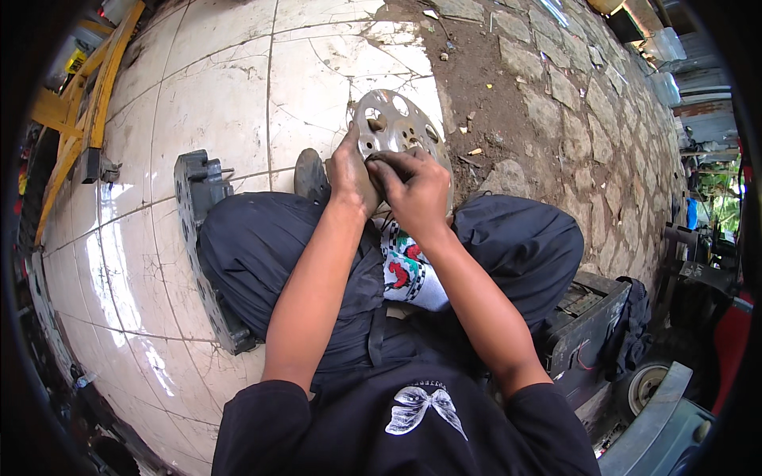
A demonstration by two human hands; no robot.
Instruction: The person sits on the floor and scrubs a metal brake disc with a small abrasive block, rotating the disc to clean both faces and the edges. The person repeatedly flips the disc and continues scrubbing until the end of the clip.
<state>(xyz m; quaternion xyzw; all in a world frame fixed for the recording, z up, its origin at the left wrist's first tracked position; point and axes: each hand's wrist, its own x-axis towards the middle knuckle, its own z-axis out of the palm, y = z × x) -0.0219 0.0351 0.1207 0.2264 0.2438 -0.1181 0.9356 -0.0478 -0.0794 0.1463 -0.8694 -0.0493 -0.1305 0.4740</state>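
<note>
A round silver-grey metal plate point(394, 113) with several round holes is tilted up in front of me, over the edge of the tiles. My left hand point(349, 176) is closed on its left side, with the fingers reaching behind it. My right hand point(414, 186) is closed in a pinch against the near part of the plate. Something small and dark shows at its fingertips, too hidden to name. Both hands look smudged with dark grime. Below them is my patterned sock point(409, 274), between my bent knees. A dark sandal or shoe point(311, 176) lies left of my left hand.
A long dark grey metal casting point(205, 194) stands by my left knee on white tiles point(214, 103). Rough stone paving point(556, 135) with dirt lies to the right. A yellow frame point(99, 95) is at far left. A black box point(583, 321) and a wheel point(644, 389) are at lower right.
</note>
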